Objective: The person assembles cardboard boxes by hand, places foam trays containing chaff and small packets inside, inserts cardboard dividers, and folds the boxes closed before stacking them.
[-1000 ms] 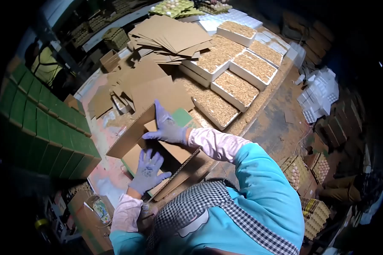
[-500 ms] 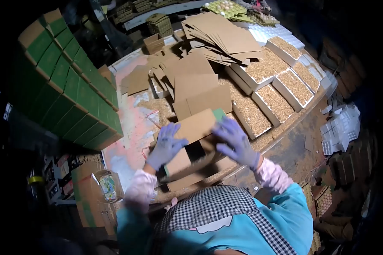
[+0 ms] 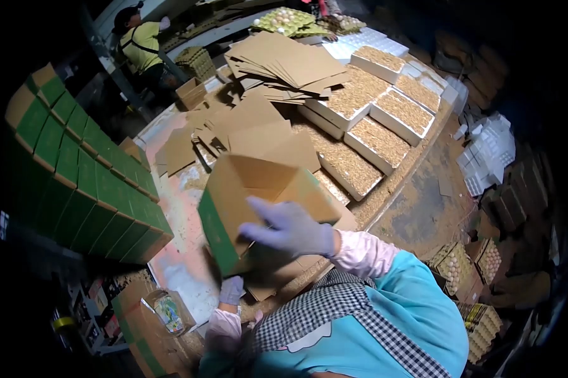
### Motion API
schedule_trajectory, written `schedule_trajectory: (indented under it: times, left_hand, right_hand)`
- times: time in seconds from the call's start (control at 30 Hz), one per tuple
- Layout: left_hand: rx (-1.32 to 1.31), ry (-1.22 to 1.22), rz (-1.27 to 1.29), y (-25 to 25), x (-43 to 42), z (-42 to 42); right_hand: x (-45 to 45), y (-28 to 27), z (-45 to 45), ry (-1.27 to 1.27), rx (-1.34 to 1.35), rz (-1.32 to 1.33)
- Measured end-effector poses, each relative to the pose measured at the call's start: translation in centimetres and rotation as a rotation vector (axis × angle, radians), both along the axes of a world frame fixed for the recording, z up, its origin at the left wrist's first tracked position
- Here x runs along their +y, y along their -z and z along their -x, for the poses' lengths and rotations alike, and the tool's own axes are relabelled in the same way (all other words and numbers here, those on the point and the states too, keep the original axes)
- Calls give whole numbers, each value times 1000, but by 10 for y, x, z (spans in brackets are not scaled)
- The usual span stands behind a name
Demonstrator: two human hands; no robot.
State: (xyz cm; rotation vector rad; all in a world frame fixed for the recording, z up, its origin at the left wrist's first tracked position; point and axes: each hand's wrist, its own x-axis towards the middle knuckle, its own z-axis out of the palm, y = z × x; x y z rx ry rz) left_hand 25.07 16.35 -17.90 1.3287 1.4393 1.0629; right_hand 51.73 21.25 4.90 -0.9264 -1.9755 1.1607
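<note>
The right hand (image 3: 287, 228) spread wide over one open carton (image 3: 221, 217); left hand's (image 3: 232, 290) grip unclear; at least six flake-filled foam boxes (image 3: 394, 129) lay beyond.

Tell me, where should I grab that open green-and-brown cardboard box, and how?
I'd grip the box by two opposite walls, the green-faced left one and the right one as pictured, coming from the side of the black-and-white checked cloth apron. The mouth is open and visible, so thumbs could probably hook over the rims while fingers press the outsides.
</note>
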Motion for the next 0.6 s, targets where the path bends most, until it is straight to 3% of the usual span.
schedule_trajectory:
  times: [0.03,0.1,0.13,0.2,0.27,0.33,0.4,0.43,0.47,0.53,0.57,0.6]
  left_hand:
    - [117,53,13,41,-6,2]
    - [475,152,-153,91,-2,41]
    - [753,45,-382,75,4,72]
    - [1015,-66,-609,17,-3,55]
    - [-63,-291,47,-73,2,-27]
    - [-44,-339,-26,-64,6,-35]
    - [-112,-394,-19,-71,4,-44]
    - [-114,-392,-15,-81,2,-52]
    - [-138,-445,-15,-90,2,-62]
    - [-187,-518,-29,-89,8,-80]
    - [-115,-510,-11,-86,13,-81]
    - [-40,-502,10,-81,17,-80]
  right_hand:
    - [5,-8,8,-68,-411,-184]
    - [11,60,41,-165,-360,-320]
    - [7,92,56,-321,-424,-305]
    - [-24,132,82,-535,-493,-300]
    - [-29,118,58,-592,-501,-312]
    - [13,40,-25,-465,-202,68]
    - [62,62,-131,212,324,-2]
    - [99,62,-200,656,121,-385]
    - [122,74,-277,1095,-8,-322]
    - [152,113,-428,1549,103,-301]
    - [177,162,-498,1905,101,105]
    - [181,193,-544,1611,371,236]
